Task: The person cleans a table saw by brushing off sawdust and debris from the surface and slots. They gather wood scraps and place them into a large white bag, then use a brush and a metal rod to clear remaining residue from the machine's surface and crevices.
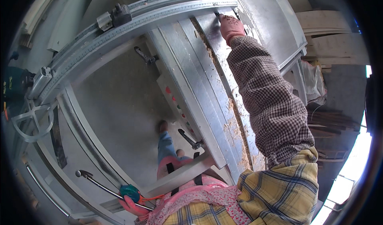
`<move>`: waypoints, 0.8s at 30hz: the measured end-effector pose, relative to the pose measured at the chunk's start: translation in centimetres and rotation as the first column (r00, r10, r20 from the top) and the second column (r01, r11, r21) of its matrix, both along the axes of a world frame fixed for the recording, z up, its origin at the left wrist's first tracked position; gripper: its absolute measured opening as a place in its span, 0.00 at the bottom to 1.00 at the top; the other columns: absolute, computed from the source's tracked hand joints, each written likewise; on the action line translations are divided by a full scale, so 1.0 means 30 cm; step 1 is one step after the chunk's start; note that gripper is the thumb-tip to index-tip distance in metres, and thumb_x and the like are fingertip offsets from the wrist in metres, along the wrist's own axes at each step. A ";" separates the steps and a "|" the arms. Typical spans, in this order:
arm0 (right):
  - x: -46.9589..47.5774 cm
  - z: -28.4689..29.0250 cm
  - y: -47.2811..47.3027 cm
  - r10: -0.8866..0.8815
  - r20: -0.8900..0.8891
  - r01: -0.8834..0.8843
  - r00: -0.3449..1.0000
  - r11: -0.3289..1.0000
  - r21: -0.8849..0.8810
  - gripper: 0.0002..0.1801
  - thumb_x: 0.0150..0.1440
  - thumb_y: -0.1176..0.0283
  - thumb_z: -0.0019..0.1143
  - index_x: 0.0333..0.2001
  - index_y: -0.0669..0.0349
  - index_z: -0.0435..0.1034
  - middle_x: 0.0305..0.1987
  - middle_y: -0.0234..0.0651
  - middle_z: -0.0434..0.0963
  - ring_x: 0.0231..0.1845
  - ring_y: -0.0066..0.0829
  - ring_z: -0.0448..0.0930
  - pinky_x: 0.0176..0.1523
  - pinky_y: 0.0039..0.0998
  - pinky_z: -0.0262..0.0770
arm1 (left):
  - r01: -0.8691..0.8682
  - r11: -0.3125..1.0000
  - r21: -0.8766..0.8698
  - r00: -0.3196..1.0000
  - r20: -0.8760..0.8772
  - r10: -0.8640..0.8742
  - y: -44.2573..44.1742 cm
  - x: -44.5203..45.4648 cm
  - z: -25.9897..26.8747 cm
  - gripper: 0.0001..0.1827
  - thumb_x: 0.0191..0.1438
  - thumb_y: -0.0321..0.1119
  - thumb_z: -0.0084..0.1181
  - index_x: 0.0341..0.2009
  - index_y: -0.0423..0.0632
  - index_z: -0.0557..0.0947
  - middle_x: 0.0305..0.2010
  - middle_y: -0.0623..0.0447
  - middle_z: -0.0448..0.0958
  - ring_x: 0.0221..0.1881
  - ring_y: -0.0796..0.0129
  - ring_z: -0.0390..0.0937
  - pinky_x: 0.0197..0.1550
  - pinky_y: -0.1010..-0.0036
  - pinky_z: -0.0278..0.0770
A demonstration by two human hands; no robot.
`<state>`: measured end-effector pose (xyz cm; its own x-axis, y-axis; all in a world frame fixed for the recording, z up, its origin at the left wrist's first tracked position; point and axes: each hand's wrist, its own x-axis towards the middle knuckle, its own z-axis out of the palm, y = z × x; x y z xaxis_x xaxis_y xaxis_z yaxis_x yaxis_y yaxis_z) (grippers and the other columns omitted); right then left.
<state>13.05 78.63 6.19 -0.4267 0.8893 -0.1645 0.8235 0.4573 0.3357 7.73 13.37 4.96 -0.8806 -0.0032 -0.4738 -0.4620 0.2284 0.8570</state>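
Observation:
My right hand (232,28), in a pink work glove, reaches far forward over the metal table (194,54) of what looks like a sliding table saw. Its fingers are bent beside the end of the scaled aluminium fence (167,11). A small dark part (217,14) shows at the fingertips; I cannot tell whether it is gripped. Low in the view, my gloved left hand (133,207) holds a green tape measure (130,193) with an orange strap. A shiny metal rod (103,187) with a rounded head passes by that hand; whether it is held too is unclear.
Sawdust and wood chips (232,126) lie along the table's slot. Two black levers, one near (190,139) and one farther (145,55), project from the table's side by coloured buttons (179,106). A flip stop (119,14) sits on the fence. Boards (324,23) are stacked at right.

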 end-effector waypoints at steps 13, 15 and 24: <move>0.845 0.074 -0.641 0.026 0.159 -0.001 0.987 0.988 -0.155 0.29 0.53 0.79 0.43 0.61 0.59 0.55 0.39 0.48 0.74 0.35 0.44 0.80 0.36 0.39 0.78 | 0.103 0.994 0.047 0.993 0.048 -0.105 -0.026 -0.025 0.000 0.24 0.61 0.43 0.45 0.55 0.38 0.66 0.38 0.51 0.71 0.36 0.68 0.70 0.39 0.71 0.72; 1.180 0.123 -0.933 0.007 0.144 0.024 0.990 0.977 -0.211 0.27 0.53 0.79 0.42 0.59 0.58 0.60 0.34 0.43 0.75 0.38 0.43 0.78 0.40 0.39 0.75 | 0.068 0.997 0.024 0.994 0.088 -0.070 -0.034 -0.026 -0.008 0.24 0.61 0.43 0.45 0.55 0.38 0.66 0.39 0.50 0.71 0.37 0.66 0.71 0.39 0.71 0.73; 1.561 0.465 -0.964 -0.246 0.352 0.329 0.903 0.924 -0.197 0.19 0.53 0.78 0.44 0.48 0.55 0.71 0.35 0.44 0.75 0.39 0.43 0.76 0.44 0.41 0.72 | 0.031 0.998 -0.056 0.989 0.147 -0.022 -0.040 -0.045 0.001 0.26 0.60 0.45 0.48 0.54 0.38 0.66 0.42 0.45 0.72 0.39 0.61 0.74 0.40 0.70 0.76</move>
<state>59.88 49.70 20.14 -0.0476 0.8783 -0.4758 0.8010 0.3181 0.5071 6.38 12.17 4.99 -0.8017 -0.0121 -0.5976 -0.5748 0.2900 0.7652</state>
